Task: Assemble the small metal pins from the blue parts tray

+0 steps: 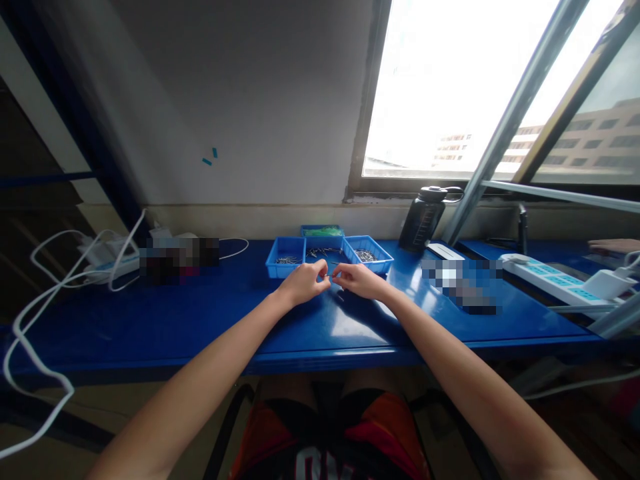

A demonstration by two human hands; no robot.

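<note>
My left hand [306, 283] and my right hand [362, 281] meet just in front of the blue trays, both with fingers pinched. Between their fingertips is a small thin metal piece [329, 275], too small to name. Behind my left hand stands a blue tray [280, 271] of small metal parts [287, 260]. The middle tray holds longer, pointed metal pieces [324, 251]. In the right tray [383, 264] lies a heap of small metal parts [365, 255]. At the back, another blue tray [306, 228] contains something green [323, 231].
A black bottle [423, 219] stands by the window. To the right are a white flat device [445, 252] and a power strip [555, 277]. White cables [30, 333] and another power strip [113, 265] are at the left. The blue table's front edge [330, 355] runs beneath my forearms.
</note>
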